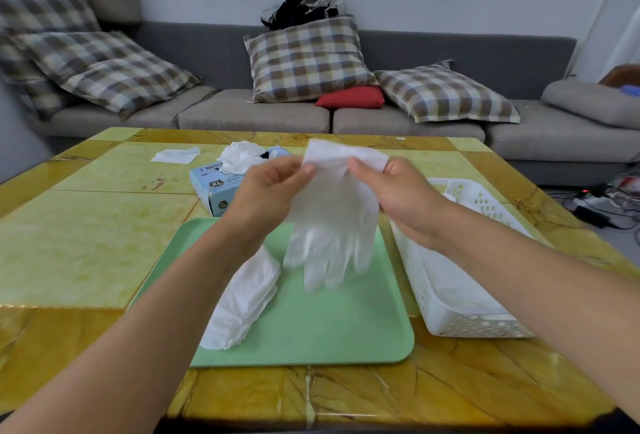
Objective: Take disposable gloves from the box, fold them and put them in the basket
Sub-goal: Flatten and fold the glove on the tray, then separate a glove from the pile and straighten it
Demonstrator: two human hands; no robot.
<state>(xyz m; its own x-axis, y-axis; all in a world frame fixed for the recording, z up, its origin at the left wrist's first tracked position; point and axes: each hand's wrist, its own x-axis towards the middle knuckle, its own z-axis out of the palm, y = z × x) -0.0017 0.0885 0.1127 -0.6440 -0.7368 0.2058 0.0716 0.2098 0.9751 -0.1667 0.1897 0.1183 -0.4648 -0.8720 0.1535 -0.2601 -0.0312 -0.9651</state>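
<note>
At frame centre, left hand point(273, 188) and right hand point(398, 191) pinch a glove point(332, 219) by its cuff, fingers clamped; laying it flat on the green tray point(346, 329) should ease folding.

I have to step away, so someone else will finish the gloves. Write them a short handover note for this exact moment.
Left hand and right hand each pinch the cuff of one glove, held unfolded above the green tray.
Another glove lies on the tray, bunched.
The box is behind the tray, gloves spilling out of its top.
The basket is right of the tray; its contents are unclear.
Left: fold both gloves and put them in the basket.
</note>
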